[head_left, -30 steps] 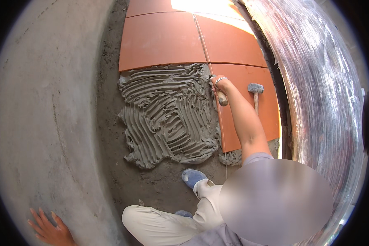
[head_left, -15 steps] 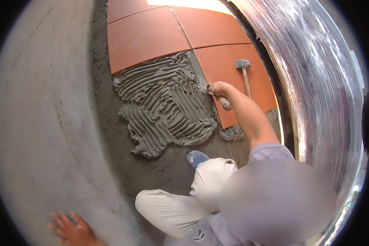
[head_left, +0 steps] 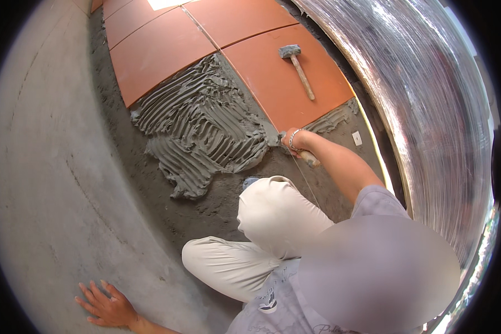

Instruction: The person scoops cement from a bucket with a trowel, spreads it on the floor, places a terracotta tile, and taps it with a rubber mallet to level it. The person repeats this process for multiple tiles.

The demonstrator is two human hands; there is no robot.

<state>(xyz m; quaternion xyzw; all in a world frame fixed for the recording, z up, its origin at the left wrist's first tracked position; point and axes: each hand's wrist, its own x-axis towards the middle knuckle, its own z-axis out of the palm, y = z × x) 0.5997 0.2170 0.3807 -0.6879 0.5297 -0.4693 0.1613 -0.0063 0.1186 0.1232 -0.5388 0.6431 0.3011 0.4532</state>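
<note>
My right hand [head_left: 293, 140] is closed round a trowel with a pale, worn wooden handle [head_left: 309, 160]. Its blade is mostly hidden, at the near corner of an orange tile [head_left: 295, 78]. Left of the hand lies a bed of grey mortar [head_left: 206, 119], combed into curved ridges. My left hand [head_left: 112, 307] rests flat on the smooth grey concrete surface [head_left: 55, 211], fingers spread and holding nothing. On the orange tile lies a mallet [head_left: 299, 72] with a grey head and wooden handle, apart from my hands.
More orange tiles [head_left: 161, 53] border the mortar at the far side. A thin string [head_left: 307, 182] runs from near my right hand toward my knee. A small white piece [head_left: 357, 138] sits on rough ground. Plastic-wrapped material [head_left: 428, 111] stands along the right.
My right hand has drawn the trowel nearer along the tile's edge, to its near corner. The view has shifted; the left hand stays flat on the concrete.
</note>
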